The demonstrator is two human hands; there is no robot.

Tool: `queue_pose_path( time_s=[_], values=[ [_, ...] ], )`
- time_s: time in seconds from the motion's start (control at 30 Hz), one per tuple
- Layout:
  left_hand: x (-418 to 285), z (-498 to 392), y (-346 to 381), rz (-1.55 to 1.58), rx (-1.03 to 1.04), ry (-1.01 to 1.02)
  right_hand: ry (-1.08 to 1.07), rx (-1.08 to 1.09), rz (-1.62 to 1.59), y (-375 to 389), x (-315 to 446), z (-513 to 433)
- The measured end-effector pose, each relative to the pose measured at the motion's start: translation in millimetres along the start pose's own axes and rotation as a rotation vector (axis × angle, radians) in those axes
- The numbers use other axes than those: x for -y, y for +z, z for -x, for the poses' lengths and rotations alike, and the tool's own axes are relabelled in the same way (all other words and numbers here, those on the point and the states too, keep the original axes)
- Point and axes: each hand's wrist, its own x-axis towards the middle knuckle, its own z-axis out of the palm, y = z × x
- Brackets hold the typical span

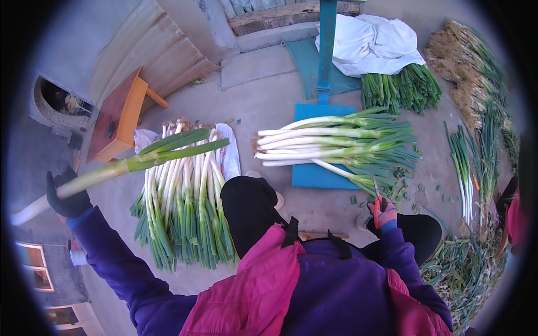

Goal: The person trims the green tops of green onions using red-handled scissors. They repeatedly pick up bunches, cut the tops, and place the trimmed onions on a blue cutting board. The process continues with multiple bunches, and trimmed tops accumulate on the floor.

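My left hand [69, 191], in a dark glove, grips a long green onion stalk [107, 171] by its white shank, out to the left. The stalk's cut green leaves reach over a pile of green onions [185, 197] on the ground. In my right hand [383, 211] are red-handled scissors [376, 197], blades pointing up and away from me. Just beyond the blades lies a heap of green onions [319, 143] on a blue platform scale [311, 178]. Their white ends face left and their leaves right.
A blue post [327, 54] rises behind the scale. White sheeting [374, 44] partly covers more green onions [399, 88]. Untrimmed onions with roots [462, 80] lie far right, above leaf scraps [462, 269]. A wooden table [113, 117] lies tipped at left. Part of another person [513, 218] shows at the right edge.
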Motion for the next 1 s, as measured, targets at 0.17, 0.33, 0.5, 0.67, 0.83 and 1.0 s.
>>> queue_pose_path(
  time_s=[0.17, 0.33, 0.5, 0.67, 0.83, 1.0],
  values=[
    [-2.3, 12.2, 17.3, 0.438, -0.221, -0.154, -0.001, 0.037, -0.145, -7.5, -3.4, 10.1],
    [49.1, 30.9, 29.8, 0.723, 0.410, -0.313, -0.072, 0.054, -0.267, -30.1, 18.6, 41.0],
    [121.0, 51.7, 60.5, 0.739, -0.016, -0.262, -0.105, 0.209, -0.625, -48.9, 36.7, 72.5],
    [171.2, 73.2, 138.5, 1.064, -0.204, -0.481, -0.101, 0.245, -0.752, -43.8, 29.1, 87.5],
    [206.7, 104.4, 213.1, 1.068, -0.265, -0.512, -0.107, 0.153, -0.786, -61.4, 11.2, 91.0],
    [228.2, 119.0, 266.2, 1.076, -0.205, -0.651, 0.018, 0.044, -0.655, -93.8, 3.6, 93.6]
  ],
)
